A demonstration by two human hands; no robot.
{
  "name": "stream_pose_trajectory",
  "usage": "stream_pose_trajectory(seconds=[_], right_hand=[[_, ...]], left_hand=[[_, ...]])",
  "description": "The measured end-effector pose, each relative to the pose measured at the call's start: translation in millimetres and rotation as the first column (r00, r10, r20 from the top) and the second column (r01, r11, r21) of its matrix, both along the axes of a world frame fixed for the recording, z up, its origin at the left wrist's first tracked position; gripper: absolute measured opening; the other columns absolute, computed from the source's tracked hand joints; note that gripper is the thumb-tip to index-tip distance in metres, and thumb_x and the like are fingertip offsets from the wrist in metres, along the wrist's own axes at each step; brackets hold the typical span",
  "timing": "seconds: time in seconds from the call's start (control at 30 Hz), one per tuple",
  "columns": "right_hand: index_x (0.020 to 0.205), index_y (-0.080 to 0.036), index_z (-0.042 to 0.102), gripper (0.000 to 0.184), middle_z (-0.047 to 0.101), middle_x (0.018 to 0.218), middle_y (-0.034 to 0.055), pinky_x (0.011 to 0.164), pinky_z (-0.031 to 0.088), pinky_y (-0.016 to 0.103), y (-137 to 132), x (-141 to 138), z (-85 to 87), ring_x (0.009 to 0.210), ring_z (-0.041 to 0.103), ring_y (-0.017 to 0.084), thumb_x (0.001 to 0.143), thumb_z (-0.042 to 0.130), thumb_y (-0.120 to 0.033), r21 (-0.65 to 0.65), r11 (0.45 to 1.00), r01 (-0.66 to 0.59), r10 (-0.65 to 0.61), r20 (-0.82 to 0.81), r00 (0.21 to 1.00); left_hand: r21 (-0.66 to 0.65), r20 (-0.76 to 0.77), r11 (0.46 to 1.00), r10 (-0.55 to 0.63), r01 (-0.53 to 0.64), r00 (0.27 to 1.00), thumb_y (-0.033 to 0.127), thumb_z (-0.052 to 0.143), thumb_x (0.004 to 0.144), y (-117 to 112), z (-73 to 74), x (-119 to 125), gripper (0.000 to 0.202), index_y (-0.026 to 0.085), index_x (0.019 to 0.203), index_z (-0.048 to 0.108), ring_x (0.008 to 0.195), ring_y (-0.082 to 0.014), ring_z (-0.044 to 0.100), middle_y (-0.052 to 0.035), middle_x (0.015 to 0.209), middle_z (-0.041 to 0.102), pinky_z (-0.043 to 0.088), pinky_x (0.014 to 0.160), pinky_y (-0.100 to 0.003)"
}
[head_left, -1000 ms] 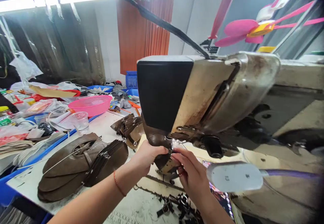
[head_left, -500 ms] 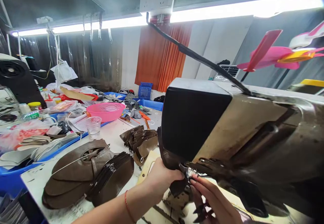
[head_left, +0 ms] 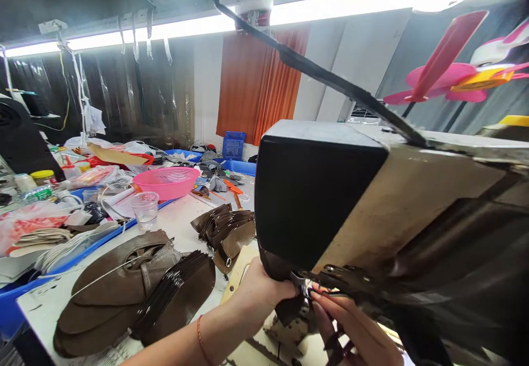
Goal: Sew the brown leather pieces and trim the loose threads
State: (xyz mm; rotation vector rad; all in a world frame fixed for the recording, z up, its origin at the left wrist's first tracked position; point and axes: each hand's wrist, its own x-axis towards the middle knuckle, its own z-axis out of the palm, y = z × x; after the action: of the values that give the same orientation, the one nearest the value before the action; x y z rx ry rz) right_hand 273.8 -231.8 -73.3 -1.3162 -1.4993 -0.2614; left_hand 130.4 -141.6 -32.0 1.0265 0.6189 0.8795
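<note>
A large sewing machine (head_left: 318, 200) fills the right half of the view. Below its head, my left hand (head_left: 258, 291) grips a dark brown leather piece (head_left: 288, 310), thumb pointing at the metal presser foot (head_left: 306, 288). My right hand (head_left: 355, 324) is on the other side of the foot, its fingertips close together at the work. Dark brown strips (head_left: 335, 348) hang from beneath its curled fingers. The exact stitching spot is hidden behind the foot and fingers.
Left of the machine lie brown shoe uppers (head_left: 111, 294), a fanned stack of leather pieces (head_left: 177, 297) and another brown pile (head_left: 225, 233). Behind them are a clear plastic cup (head_left: 144, 210), a pink basket (head_left: 165, 184) and a cluttered blue tray (head_left: 88, 250). A pink fan (head_left: 438, 79) stands beyond the machine.
My view has shifted slightly, so the machine looks nearer and the table things sit further left. Both hands keep almost the same place at the presser foot; the right-hand strips hang slightly differently.
</note>
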Motion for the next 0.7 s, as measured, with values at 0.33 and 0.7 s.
stream_pose_trajectory(seconds=[0.33, 0.7], right_hand=[[0.097, -0.023, 0.073, 0.019, 0.075, 0.094, 0.0054, 0.076, 0.058, 0.031, 4.4, 6.6, -3.9, 0.084, 0.072, 0.021, 0.079, 0.069, -0.019, 0.065, 0.998, 0.018, -0.031, 0.212, 0.977], [0.086, -0.023, 0.073, 0.011, 0.076, 0.083, 0.0048, 0.072, 0.057, 0.030, 7.2, -8.4, -1.0, 0.072, 0.071, 0.020, 0.085, 0.063, -0.027, 0.084, 0.990, 0.109, -0.117, 0.097, 0.988]], left_hand=[[0.001, 0.048, 0.998, -0.061, 0.061, 0.997, 0.006, 0.067, 0.050, 1.7, 0.8, -2.1, 0.027, 0.013, 0.076, 0.066, 0.070, -0.0147, 0.057, -0.0016, 0.074, 0.067, 0.046, 0.073, -0.028], [0.022, 0.060, 0.995, -0.093, 0.092, 0.994, 0.006, 0.068, 0.052, 4.4, 0.8, -3.4, 0.029, 0.011, 0.081, 0.068, 0.071, -0.0161, 0.059, -0.0040, 0.078, 0.069, 0.045, 0.071, -0.028]])
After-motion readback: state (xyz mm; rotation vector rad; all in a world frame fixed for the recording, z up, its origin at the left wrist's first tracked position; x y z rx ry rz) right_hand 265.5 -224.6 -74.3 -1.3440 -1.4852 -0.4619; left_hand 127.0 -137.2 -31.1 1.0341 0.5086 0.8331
